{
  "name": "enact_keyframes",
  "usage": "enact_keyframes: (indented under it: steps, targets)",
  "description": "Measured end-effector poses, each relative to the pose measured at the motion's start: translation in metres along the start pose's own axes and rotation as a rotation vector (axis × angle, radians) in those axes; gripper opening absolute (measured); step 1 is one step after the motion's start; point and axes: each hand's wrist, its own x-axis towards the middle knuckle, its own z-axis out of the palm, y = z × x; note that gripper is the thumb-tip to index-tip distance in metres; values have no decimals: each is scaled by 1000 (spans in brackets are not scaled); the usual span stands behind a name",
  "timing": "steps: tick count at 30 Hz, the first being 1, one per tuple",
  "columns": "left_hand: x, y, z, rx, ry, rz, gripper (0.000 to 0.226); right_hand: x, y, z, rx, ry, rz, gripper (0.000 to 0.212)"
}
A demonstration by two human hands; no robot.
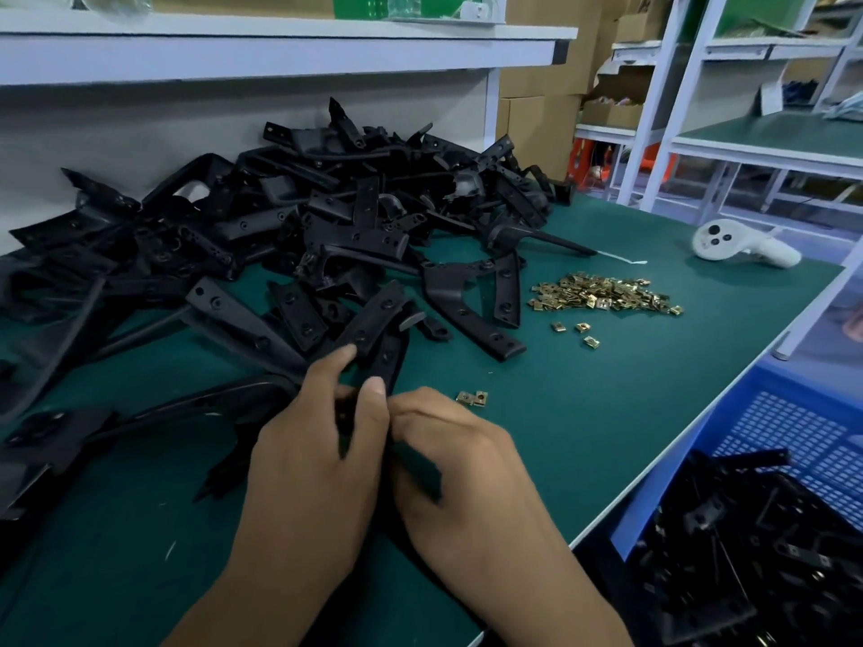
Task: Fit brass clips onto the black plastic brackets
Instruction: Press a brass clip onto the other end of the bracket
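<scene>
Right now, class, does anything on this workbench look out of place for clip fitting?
Yes: a white handheld controller lies on the green mat at the far right, beyond the brass clip pile. It is neither bracket nor clip. A few clips lie strayed from that pile.

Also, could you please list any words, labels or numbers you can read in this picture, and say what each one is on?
No text can be read here.
White controller: only round buttons, no lettering visible.
Cardboard boxes: no legible print.
Pile of brass clips: no legible marks.
Black brackets and blue crate: no markings visible.
</scene>
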Motion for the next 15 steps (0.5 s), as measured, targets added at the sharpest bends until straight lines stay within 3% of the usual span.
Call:
enact_keyframes:
  steps: [7, 12, 15]
  targets:
    - [7, -6, 3, 68, 4, -84, 46, -1, 8, -3, -7, -31, 85, 20]
    - [6, -5, 2, 131, -30, -80, 46, -2, 33, -26, -374, 249, 278, 14]
    - [4, -1, 2, 174, -48, -68, 44, -5, 45, -33, -523, 255, 371, 26]
